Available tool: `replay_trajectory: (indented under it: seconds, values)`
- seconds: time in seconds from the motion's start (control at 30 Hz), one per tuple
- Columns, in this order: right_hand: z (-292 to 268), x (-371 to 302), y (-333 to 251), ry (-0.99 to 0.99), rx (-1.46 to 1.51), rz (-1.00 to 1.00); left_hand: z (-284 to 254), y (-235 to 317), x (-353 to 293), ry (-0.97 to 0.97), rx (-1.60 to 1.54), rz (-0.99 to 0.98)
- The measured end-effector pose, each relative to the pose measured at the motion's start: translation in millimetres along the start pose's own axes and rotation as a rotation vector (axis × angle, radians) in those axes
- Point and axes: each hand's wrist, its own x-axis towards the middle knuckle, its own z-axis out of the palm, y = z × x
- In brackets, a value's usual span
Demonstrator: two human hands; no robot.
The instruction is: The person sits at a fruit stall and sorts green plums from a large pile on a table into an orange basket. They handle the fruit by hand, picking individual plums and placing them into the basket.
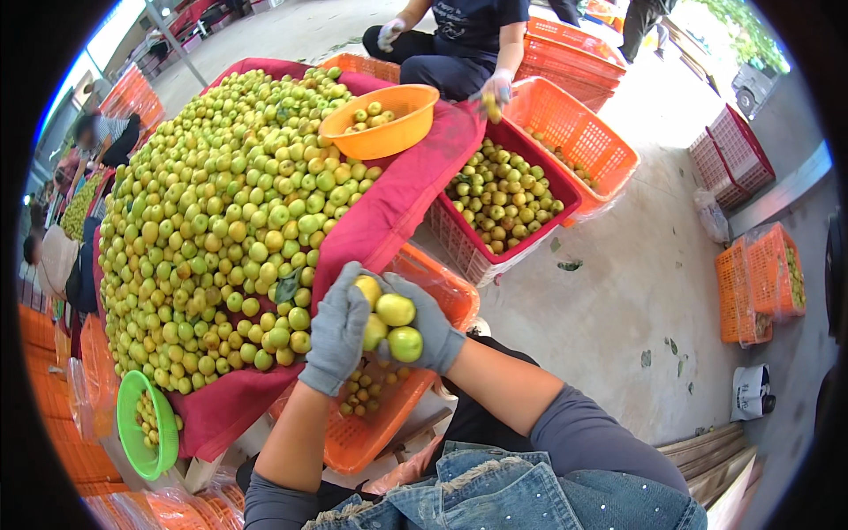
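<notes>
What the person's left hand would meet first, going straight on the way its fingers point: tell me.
The left hand would probably meet the red cloth along the edge of the fruit pile; depth is unclear, so it might pass above.

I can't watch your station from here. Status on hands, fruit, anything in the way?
Left hand and right hand gloved, cupping several fruits together. Held above orange crate, more fruit inside it. No obstruction visible around the hands.

Smooth fruit [395, 309] shines; fabric gloves [338, 331] and cloth [380, 221] look matt, the basin [393, 143] glossy plastic, the denim [503, 495] rough-edged.
</notes>
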Motion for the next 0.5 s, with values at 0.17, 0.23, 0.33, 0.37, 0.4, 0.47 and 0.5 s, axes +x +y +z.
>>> replay_trajectory:
  seconds: [0.17,0.23,0.33,0.37,0.4,0.47,0.5]
  values:
    - [0.0,-68.7,-68.1,-0.127,0.349,0.031,36.2,7.9,9.0,-0.017,-0.284,0.047]
    - [-38.1,-94.5,-115.3,-0.124,0.281,-0.098,49.2,-0.5,-1.2,0.012,-0.547,-0.114]
    - [-79.8,-134.1,-201.8,0.067,0.057,-0.478,45.3,-27.2,-33.7,-0.023,-0.489,-0.342]
    - [-100.1,-139.7,-234.0,0.12,0.013,-0.602,41.2,-38.7,-49.6,-0.023,-0.485,-0.415]
    - [-106.3,-142.4,-260.8,0.229,0.092,-0.686,35.8,-52.4,-67.9,-0.019,-0.481,-0.491]
    - [-148.3,-158.0,-331.2,0.323,-0.047,-0.85,24.0,-76.6,-105.0,0.003,-0.436,-0.569]
    - [-163.8,-160.9,-363.7,0.49,-0.122,-1.039,20.3,-89.1,-122.3,0.012,-0.415,-0.615]
